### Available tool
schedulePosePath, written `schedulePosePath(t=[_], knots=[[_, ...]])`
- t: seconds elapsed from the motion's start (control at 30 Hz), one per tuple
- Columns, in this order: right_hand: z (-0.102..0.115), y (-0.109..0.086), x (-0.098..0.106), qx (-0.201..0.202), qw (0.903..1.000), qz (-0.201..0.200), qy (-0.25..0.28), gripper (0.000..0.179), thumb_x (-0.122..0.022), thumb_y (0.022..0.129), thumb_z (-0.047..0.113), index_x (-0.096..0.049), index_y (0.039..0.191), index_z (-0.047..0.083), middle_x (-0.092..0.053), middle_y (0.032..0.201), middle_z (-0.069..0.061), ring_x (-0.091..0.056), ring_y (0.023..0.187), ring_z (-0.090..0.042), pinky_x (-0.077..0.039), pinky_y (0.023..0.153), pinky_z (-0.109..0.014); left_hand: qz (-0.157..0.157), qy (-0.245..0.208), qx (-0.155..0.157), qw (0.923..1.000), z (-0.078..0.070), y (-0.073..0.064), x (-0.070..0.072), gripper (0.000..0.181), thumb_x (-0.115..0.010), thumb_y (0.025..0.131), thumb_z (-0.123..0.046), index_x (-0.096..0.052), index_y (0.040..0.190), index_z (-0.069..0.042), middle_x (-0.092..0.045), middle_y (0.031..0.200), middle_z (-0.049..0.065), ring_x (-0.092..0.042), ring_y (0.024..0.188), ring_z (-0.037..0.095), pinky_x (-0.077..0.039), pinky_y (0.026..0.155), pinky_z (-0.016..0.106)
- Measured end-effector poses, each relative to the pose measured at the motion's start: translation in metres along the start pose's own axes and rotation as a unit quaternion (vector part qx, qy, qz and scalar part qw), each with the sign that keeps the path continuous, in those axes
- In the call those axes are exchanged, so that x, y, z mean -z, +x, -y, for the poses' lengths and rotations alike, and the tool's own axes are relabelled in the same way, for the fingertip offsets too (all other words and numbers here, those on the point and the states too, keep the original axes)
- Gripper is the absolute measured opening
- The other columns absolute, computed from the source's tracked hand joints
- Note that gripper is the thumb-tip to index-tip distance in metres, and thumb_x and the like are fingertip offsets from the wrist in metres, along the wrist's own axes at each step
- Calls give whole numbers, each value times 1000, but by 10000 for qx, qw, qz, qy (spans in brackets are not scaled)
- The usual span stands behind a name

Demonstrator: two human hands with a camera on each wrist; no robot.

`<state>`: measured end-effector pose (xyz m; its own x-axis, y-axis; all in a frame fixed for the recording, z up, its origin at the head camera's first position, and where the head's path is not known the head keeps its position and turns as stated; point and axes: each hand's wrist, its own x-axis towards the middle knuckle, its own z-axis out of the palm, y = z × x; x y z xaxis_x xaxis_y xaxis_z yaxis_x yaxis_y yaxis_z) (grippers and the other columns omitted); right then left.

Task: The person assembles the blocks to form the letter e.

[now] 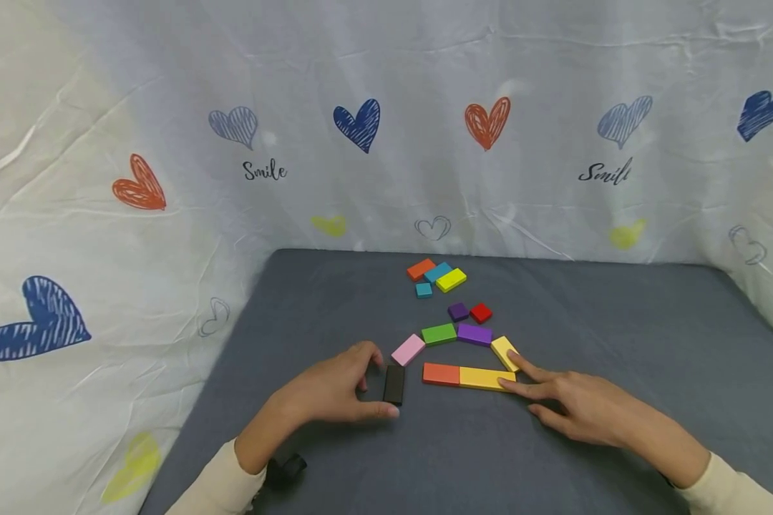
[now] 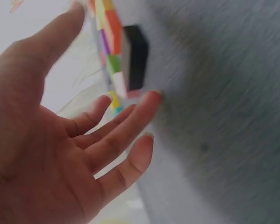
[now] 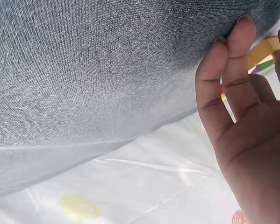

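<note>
In the head view my left hand [image 1: 335, 390] is spread around the left side of a black block [image 1: 394, 385]. Thumb and fingers stand apart from that block [image 2: 135, 58] in the left wrist view. My right hand [image 1: 582, 408] reaches in from the right, with one fingertip at a tilted yellow block [image 1: 504, 352] and another at the end of a long yellow block [image 1: 483, 378]. An orange block [image 1: 441, 374] adjoins the long yellow one. Pink [image 1: 409, 350], green [image 1: 439, 335] and purple [image 1: 474, 334] blocks form an arch above them.
Behind the arch lie a small dark purple block [image 1: 458, 312] and a red block [image 1: 481, 312]. Farther back are several orange, blue and yellow blocks [image 1: 451, 280]. A black object [image 1: 290, 468] sits by my left sleeve. A heart-printed curtain [image 1: 425, 179] borders the grey table [image 1: 322, 300].
</note>
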<state>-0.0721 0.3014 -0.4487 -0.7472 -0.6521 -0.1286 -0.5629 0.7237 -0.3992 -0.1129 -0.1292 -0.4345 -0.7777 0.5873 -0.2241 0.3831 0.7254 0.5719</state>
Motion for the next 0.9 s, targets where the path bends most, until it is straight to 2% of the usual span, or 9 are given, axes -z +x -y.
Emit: schedulePosePath(t=[0.07,0.13,0.23,0.37,0.5,0.6,0.73,0.8,0.9], knots=[[0,-1,0,-4,10000,-13,13,57,-69,105,26,-51,157,38,-30,173,-7,-62,101,-11,-39,55,-22,-91,47,96,9999,-4,0,9,80,-74,83,-76,-53,135,-20,-64,111,-1,-63,91,10,-53,74,33],[0,-1,-1,-11,10000,-15,15,58,-69,104,26,-51,158,39,-30,173,-6,-62,102,-11,-39,55,-22,-286,181,50,9994,-8,1,17,71,-72,88,-72,-55,135,-21,-66,119,-1,-65,96,9,-54,76,34],[0,-1,-1,-16,10000,-18,-17,58,-69,104,26,-50,158,39,-30,173,-6,-63,106,-13,-39,58,-22,-753,409,-218,9961,-15,6,28,56,-72,97,-57,-56,136,-21,-66,126,-4,-67,99,10,-55,76,33],[-1,-1,-1,2,10000,-32,-3,59,-70,104,25,-50,158,39,-30,173,-6,-64,107,-14,-40,58,-22,-1398,637,-626,9861,-26,19,39,45,-71,102,-40,-57,139,-19,-66,128,-7,-69,100,10,-56,73,30],[0,-1,0,16,10000,-35,13,59,-69,104,25,-50,158,38,-29,173,-6,-63,104,-12,-39,56,-22,-1665,755,-964,9784,-40,37,46,43,-68,104,-35,-56,143,-19,-66,129,-8,-69,103,7,-57,73,28],[1,-1,0,26,10000,-43,-54,59,-69,104,25,-50,158,38,-30,173,-7,-64,108,-15,-41,59,-22,-1639,867,-1159,9758,-51,53,48,41,-65,106,-34,-56,144,-21,-67,129,-7,-69,105,6,-57,72,28],[1,-1,0,31,9999,-49,-98,59,-69,104,25,-50,158,38,-30,173,-7,-65,115,-18,-42,63,-22,-1380,1018,-1207,9778,-64,78,51,39,-63,107,-34,-58,144,-23,-66,134,-7,-68,108,7,-56,70,29],[1,-1,0,11,10000,-36,-64,59,-69,104,25,-50,158,39,-30,173,-7,-65,113,-17,-42,62,-22,-1168,1141,-1184,9794,-69,91,52,38,-64,107,-35,-60,143,-24,-66,133,-7,-68,108,8,-56,71,29],[0,-1,0,-25,10000,8,51,58,-69,105,26,-50,158,39,-29,173,-6,-64,95,-9,-40,57,-22,-792,1382,-1141,9806,-73,110,52,39,-64,107,-33,-61,145,-25,-66,131,-7,-67,105,10,-55,72,29]])
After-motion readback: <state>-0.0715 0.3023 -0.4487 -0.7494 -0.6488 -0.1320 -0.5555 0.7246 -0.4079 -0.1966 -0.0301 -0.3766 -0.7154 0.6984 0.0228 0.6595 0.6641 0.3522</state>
